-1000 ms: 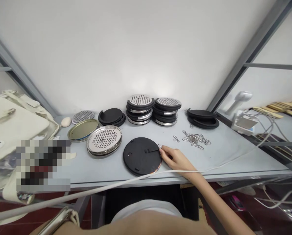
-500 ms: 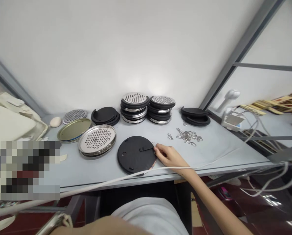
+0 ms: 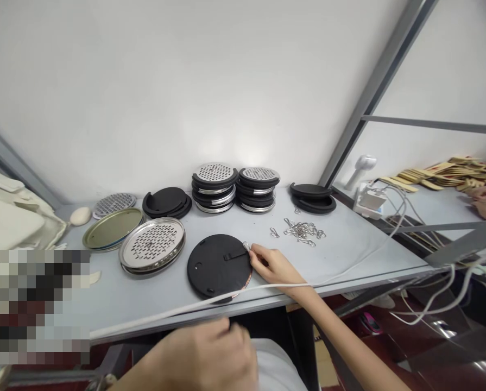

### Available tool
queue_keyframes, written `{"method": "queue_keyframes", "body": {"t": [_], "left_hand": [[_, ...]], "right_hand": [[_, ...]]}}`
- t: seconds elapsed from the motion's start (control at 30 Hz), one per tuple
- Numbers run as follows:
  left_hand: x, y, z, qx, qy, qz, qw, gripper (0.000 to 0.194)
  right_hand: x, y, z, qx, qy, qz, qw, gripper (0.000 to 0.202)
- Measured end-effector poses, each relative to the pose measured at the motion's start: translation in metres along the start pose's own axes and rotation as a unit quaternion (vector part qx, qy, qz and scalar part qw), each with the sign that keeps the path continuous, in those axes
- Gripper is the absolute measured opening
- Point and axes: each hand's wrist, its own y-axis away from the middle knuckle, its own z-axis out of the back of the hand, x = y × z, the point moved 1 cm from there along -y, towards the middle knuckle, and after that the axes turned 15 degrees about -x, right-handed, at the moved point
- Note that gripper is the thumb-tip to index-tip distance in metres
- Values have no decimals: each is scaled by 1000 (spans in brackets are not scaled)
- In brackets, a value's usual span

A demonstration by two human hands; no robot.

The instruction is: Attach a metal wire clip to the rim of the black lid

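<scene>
r. hand, at center, pinches a small wire clip b/w thumb & index finger at the rim of a black disc lying flat near the front edge of a gray tabletop. fingers are closed on the clip. l. hand is blurred in the foreground, short of the disc; can't tell how far its fingers are open or if they hold anything.

the step in hand looks like work on the clip at the disc's rim; moving it calls for a light, steady pinch, w/ the disc kept still. a white cable crosses in front & could snag. a clip pile sits to the r., perforated plates to the l., two stacks behind.
</scene>
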Motion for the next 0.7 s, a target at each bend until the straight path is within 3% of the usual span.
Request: {"method": "queue_keyframes", "body": {"t": [0.07, 0.17, 0.37, 0.7], "left_hand": [[21, -12, -9, -9, -37, -40, 998, 37], [40, -19, -22, -16, -124, 36, 991, 53], [38, -10, -34, -15, -146, 59, 987, 56], [40, -12, -31, -7, -128, 62, 990, 52]], "right_hand": [[0, 0, 0, -8, -5, -3, 1000, 23], [0, 1, 0, -17, -8, -6, 1000, 20], [0, 1, -1, -12, 39, 3, 999, 21], [-5, -1, -5, -5, 97, 6, 995, 26]]}}
